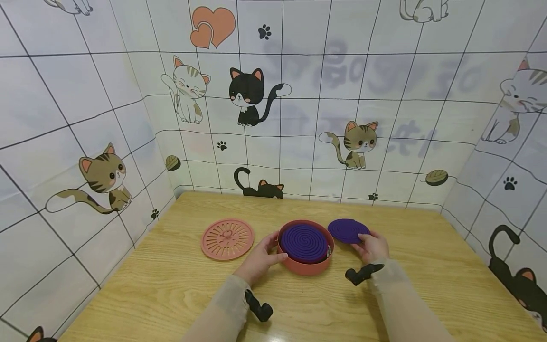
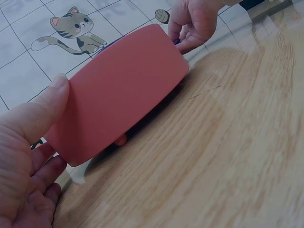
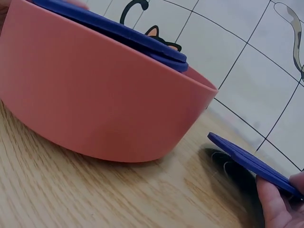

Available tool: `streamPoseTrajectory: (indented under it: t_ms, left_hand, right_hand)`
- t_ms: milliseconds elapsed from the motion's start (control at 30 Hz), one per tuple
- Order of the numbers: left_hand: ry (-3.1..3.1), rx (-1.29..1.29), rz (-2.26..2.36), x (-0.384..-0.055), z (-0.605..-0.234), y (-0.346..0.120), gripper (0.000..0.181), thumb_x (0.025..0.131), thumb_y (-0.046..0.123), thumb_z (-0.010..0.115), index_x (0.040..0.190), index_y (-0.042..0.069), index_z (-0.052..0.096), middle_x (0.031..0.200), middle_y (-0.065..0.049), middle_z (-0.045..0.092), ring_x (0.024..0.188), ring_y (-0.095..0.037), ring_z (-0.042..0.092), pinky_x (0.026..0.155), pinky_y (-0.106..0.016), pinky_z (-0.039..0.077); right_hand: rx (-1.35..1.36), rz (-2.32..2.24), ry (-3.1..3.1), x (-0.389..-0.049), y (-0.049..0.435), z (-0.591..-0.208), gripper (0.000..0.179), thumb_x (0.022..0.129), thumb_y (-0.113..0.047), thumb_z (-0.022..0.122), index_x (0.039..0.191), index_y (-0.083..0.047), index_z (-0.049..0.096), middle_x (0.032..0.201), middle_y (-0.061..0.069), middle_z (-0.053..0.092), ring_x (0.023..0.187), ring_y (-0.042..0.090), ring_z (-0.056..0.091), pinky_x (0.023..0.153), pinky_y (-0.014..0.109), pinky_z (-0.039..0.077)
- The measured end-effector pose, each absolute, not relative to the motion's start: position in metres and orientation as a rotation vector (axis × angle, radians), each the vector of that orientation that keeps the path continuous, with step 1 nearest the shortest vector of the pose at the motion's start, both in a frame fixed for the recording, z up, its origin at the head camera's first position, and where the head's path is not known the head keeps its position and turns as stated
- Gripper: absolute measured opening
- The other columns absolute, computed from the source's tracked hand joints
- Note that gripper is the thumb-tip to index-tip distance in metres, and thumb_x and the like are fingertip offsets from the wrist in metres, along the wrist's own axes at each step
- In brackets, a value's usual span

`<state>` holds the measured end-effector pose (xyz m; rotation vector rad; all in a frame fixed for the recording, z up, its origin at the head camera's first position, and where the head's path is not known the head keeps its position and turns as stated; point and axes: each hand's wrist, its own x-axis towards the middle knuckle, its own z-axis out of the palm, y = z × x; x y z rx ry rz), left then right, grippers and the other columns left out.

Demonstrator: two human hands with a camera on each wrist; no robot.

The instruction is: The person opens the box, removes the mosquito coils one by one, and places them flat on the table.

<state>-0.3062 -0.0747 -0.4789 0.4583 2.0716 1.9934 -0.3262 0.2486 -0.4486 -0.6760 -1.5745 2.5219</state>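
Note:
A round pink mosquito coil box [image 1: 306, 269] stands uncovered on the table. Purple spiral mosquito coils [image 1: 304, 242] are stacked inside, up near its rim. My left hand [image 1: 262, 259] holds the box by its left side, and in the left wrist view the thumb lies against the pink wall [image 2: 126, 92]. To the right of the box, my right hand [image 1: 373, 246] pinches a single purple mosquito coil [image 1: 347, 230] by its near right edge. The right wrist view shows this coil [image 3: 247, 159] tilted above the tabletop, with a dark shadow under it.
A pink slotted lid [image 1: 227, 239] with a small central knob lies on the wooden table [image 1: 171, 294], left of the box. Something small and silvery [image 1: 328, 251] shows inside the box's right edge. White tiled walls [image 1: 299, 156] with cat drawings enclose the table's back and sides.

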Motion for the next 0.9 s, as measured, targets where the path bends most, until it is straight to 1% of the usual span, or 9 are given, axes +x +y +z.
streamPoseTrajectory:
  t_ms: [133, 200, 400, 600, 667, 767, 900]
  left_hand:
    - [2.073, 0.472, 1.997, -0.307, -0.480, -0.075, 0.078, 0.084, 0.022, 0.076, 0.149, 0.014, 0.035, 0.149, -0.006, 0.040, 0.139, -0.028, 0.032, 0.110, -0.046, 0.032]
    - [2.073, 0.473, 1.996, -0.308, -0.480, -0.075, 0.078, 0.084, 0.022, 0.076, 0.149, 0.014, 0.035, 0.149, -0.007, 0.040, 0.139, -0.028, 0.031, 0.110, -0.046, 0.031]
    - [2.090, 0.484, 1.981, -0.308, -0.480, -0.075, 0.078, 0.084, 0.024, 0.076, 0.149, 0.014, 0.034, 0.149, -0.007, 0.039, 0.140, -0.028, 0.031, 0.111, -0.046, 0.031]
    - [2.096, 0.495, 1.979, -0.307, -0.479, -0.075, 0.078, 0.084, 0.025, 0.076, 0.149, 0.014, 0.033, 0.149, -0.006, 0.039, 0.140, -0.028, 0.031, 0.111, -0.046, 0.031]
    - [2.088, 0.500, 1.984, -0.307, -0.479, -0.076, 0.078, 0.084, 0.024, 0.076, 0.150, 0.014, 0.033, 0.149, -0.007, 0.039, 0.140, -0.028, 0.031, 0.111, -0.046, 0.031]
    - [2.088, 0.492, 1.985, -0.307, -0.479, -0.075, 0.079, 0.084, 0.024, 0.076, 0.149, 0.014, 0.034, 0.149, -0.006, 0.040, 0.139, -0.027, 0.031, 0.111, -0.045, 0.031]
    - [2.081, 0.488, 1.989, -0.307, -0.479, -0.075, 0.079, 0.084, 0.023, 0.076, 0.149, 0.014, 0.034, 0.149, -0.006, 0.040, 0.139, -0.027, 0.031, 0.110, -0.045, 0.031]
  right_hand:
    - [-0.729, 2.509, -1.553, -0.329, 0.249, -0.453, 0.071, 0.096, 0.008, 0.041, 0.155, -0.007, 0.005, 0.155, 0.015, 0.019, 0.135, 0.028, 0.034, 0.083, 0.029, 0.054]
    - [-0.750, 2.508, -1.541, -0.329, 0.248, -0.454, 0.071, 0.096, 0.007, 0.041, 0.155, -0.008, 0.005, 0.155, 0.014, 0.020, 0.135, 0.027, 0.035, 0.086, 0.030, 0.052]
    - [-0.773, 2.535, -1.492, -0.328, 0.248, -0.452, 0.071, 0.097, 0.005, 0.040, 0.155, -0.010, 0.001, 0.157, 0.012, 0.017, 0.137, 0.026, 0.032, 0.100, 0.036, 0.043]
    - [-0.883, 2.520, -1.467, -0.329, 0.245, -0.447, 0.065, 0.097, 0.001, 0.044, 0.154, -0.006, 0.014, 0.153, 0.013, 0.026, 0.130, 0.022, 0.040, 0.096, 0.031, 0.047]
    - [-0.900, 2.535, -1.457, -0.328, 0.244, -0.444, 0.063, 0.097, 0.001, 0.044, 0.153, -0.005, 0.017, 0.152, 0.013, 0.028, 0.128, 0.021, 0.042, 0.096, 0.031, 0.047]
    - [-0.895, 2.566, -1.453, -0.327, 0.242, -0.441, 0.064, 0.096, 0.001, 0.042, 0.153, -0.005, 0.014, 0.153, 0.013, 0.026, 0.130, 0.021, 0.039, 0.101, 0.032, 0.043]
    - [-0.877, 2.581, -1.459, -0.326, 0.240, -0.438, 0.066, 0.096, 0.001, 0.041, 0.153, -0.003, 0.009, 0.156, 0.013, 0.019, 0.138, 0.024, 0.029, 0.107, 0.036, 0.036]
